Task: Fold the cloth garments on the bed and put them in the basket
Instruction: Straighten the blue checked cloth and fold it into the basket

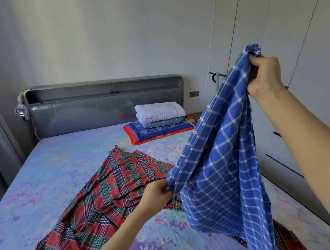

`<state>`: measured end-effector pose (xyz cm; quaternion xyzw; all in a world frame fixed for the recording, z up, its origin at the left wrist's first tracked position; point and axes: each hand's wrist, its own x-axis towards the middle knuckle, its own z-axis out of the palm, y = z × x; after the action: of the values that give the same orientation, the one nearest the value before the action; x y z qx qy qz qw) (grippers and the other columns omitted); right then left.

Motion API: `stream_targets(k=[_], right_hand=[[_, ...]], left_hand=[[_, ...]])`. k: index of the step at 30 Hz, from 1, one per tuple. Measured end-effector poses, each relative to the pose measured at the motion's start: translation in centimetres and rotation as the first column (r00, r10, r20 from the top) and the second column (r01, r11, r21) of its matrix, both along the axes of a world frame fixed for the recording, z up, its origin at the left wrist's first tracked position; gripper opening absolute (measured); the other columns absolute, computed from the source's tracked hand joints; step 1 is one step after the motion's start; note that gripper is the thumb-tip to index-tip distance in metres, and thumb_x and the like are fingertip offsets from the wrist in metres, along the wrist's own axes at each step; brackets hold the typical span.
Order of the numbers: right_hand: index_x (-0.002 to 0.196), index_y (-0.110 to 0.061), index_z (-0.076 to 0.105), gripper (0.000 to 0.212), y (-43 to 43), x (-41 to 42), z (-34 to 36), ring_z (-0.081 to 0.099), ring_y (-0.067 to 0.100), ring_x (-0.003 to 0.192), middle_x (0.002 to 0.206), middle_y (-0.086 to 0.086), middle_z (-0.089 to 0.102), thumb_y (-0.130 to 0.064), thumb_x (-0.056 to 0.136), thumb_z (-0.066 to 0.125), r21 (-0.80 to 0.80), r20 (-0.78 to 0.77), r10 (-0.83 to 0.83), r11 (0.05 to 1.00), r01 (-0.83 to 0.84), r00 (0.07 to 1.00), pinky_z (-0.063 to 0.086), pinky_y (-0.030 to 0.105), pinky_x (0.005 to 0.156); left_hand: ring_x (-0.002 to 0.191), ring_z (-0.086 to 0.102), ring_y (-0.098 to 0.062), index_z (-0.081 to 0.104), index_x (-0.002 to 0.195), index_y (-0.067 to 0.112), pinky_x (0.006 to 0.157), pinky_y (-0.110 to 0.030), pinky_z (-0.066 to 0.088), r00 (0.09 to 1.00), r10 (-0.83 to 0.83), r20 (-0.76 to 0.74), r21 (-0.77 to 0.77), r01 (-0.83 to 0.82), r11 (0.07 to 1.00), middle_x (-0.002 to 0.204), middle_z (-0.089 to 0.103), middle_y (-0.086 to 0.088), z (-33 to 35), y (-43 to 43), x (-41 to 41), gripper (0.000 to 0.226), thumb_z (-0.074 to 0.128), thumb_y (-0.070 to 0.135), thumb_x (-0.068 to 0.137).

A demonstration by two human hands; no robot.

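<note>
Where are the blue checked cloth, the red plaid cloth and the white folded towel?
blue checked cloth [222, 159], head view, hanging middle
red plaid cloth [110, 190], head view, spread middle
white folded towel [158, 110], head view, top face

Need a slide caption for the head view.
Both hands hold up blue checked cloth above red plaid cloth.

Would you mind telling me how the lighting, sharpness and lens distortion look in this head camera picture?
Head view: soft, even daylight with no hard shadows; a faint sheen on the grey headboard; the wardrobe door lines bow and lean, showing wide-angle distortion; the blue checked cloth and red plaid cloth are fairly sharp; the left hand and right hand show little motion blur.
</note>
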<state>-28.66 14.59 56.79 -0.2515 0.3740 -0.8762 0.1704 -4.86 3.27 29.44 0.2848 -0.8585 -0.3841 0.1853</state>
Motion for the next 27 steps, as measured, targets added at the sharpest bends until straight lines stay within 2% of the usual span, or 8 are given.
stream_targets(k=[4, 6, 8, 11, 15, 18, 20, 27], right_hand=[[0.074, -0.009, 0.060, 0.026, 0.3, 0.0, 0.4, 0.060, 0.015, 0.061, 0.060, 0.000, 0.064, 0.000, 0.092, 0.044, -0.011, 0.005, -0.010, 1.000, 0.010, 1.000, 0.052, 0.027, 0.067], [0.072, -0.008, 0.060, 0.027, 0.8, -0.3, 0.5, 0.060, 0.015, 0.060, 0.059, 0.000, 0.064, 0.001, 0.092, 0.044, -0.015, 0.008, -0.028, 0.999, 0.028, 1.000, 0.052, 0.027, 0.066], [0.071, -0.008, 0.059, 0.027, 1.5, -0.7, 0.4, 0.060, 0.015, 0.058, 0.057, 0.000, 0.063, 0.001, 0.092, 0.045, -0.024, 0.012, -0.046, 0.999, 0.047, 0.999, 0.051, 0.027, 0.062], [0.071, -0.007, 0.055, 0.028, 2.2, -0.8, -0.2, 0.059, 0.014, 0.048, 0.051, 0.000, 0.060, 0.001, 0.094, 0.042, -0.024, 0.036, -0.053, 0.998, 0.054, 0.998, 0.050, 0.023, 0.051], [0.073, -0.008, 0.058, 0.027, 2.6, -1.0, -1.3, 0.060, 0.014, 0.052, 0.054, 0.000, 0.062, 0.001, 0.093, 0.042, 0.001, 0.061, -0.067, 0.998, 0.067, 0.996, 0.050, 0.024, 0.054], [0.072, -0.008, 0.058, 0.027, 2.9, -1.4, -1.8, 0.061, 0.014, 0.054, 0.056, 0.000, 0.063, 0.001, 0.093, 0.044, 0.021, 0.071, -0.079, 0.997, 0.078, 0.994, 0.051, 0.024, 0.057], [0.071, -0.008, 0.058, 0.027, 3.0, -1.6, -2.1, 0.061, 0.015, 0.057, 0.058, 0.001, 0.063, 0.002, 0.092, 0.044, 0.012, 0.070, -0.073, 0.997, 0.072, 0.995, 0.053, 0.026, 0.060], [0.070, -0.007, 0.059, 0.026, 3.4, -1.7, -2.1, 0.060, 0.018, 0.061, 0.063, 0.004, 0.062, 0.001, 0.091, 0.045, -0.010, 0.057, -0.054, 0.998, 0.055, 0.997, 0.052, 0.028, 0.068]], left_hand=[[0.061, 0.045, -0.016, 0.058, 0.081, 0.009, 0.059, -0.028, 0.039, 0.978, 0.131, -0.161, 0.085, -0.118, 0.989, 0.073, 0.054, -0.002, -0.4, 0.8, -0.6, 0.007, 0.057, 0.007, 0.088], [0.070, 0.047, -0.013, 0.054, 0.074, 0.023, 0.065, -0.024, 0.042, 0.947, 0.065, -0.314, -0.230, -0.142, 0.963, 0.078, 0.054, 0.003, -0.9, 1.0, -0.2, 0.024, 0.061, 0.002, 0.083], [0.072, 0.043, -0.011, 0.059, 0.078, 0.021, 0.064, -0.017, 0.037, 0.913, -0.126, -0.387, -0.538, -0.113, 0.836, 0.075, 0.055, 0.002, -1.1, 1.5, 0.3, 0.017, 0.060, 0.003, 0.079], [0.070, 0.039, -0.014, 0.069, 0.086, 0.013, 0.065, -0.018, 0.034, 0.909, -0.302, -0.289, -0.766, -0.030, 0.643, 0.073, 0.053, 0.000, -1.3, 1.9, 0.4, 0.014, 0.056, 0.011, 0.082], [0.069, 0.038, -0.013, 0.068, 0.105, 0.024, 0.068, -0.023, 0.028, 0.956, -0.278, -0.095, -0.854, 0.065, 0.515, 0.074, 0.049, 0.004, -0.6, 1.7, 0.6, 0.030, 0.048, 0.017, 0.084], [0.065, 0.046, -0.013, 0.068, 0.109, 0.026, 0.069, -0.023, 0.027, 0.972, -0.233, -0.027, -0.834, 0.107, 0.541, 0.073, 0.051, 0.008, -0.4, 1.9, 1.2, 0.036, 0.042, 0.021, 0.084], [0.060, 0.049, -0.012, 0.071, 0.100, 0.021, 0.070, -0.018, 0.031, 0.973, -0.225, -0.052, -0.751, 0.110, 0.651, 0.068, 0.056, 0.009, -0.2, 2.3, 1.5, 0.035, 0.042, 0.021, 0.081], [0.042, 0.037, -0.012, 0.064, 0.066, -0.001, 0.047, -0.022, 0.029, 0.989, -0.062, -0.137, -0.064, 0.054, 0.996, 0.054, 0.054, -0.008, -0.2, 4.1, 1.9, 0.037, 0.048, 0.024, 0.089]])
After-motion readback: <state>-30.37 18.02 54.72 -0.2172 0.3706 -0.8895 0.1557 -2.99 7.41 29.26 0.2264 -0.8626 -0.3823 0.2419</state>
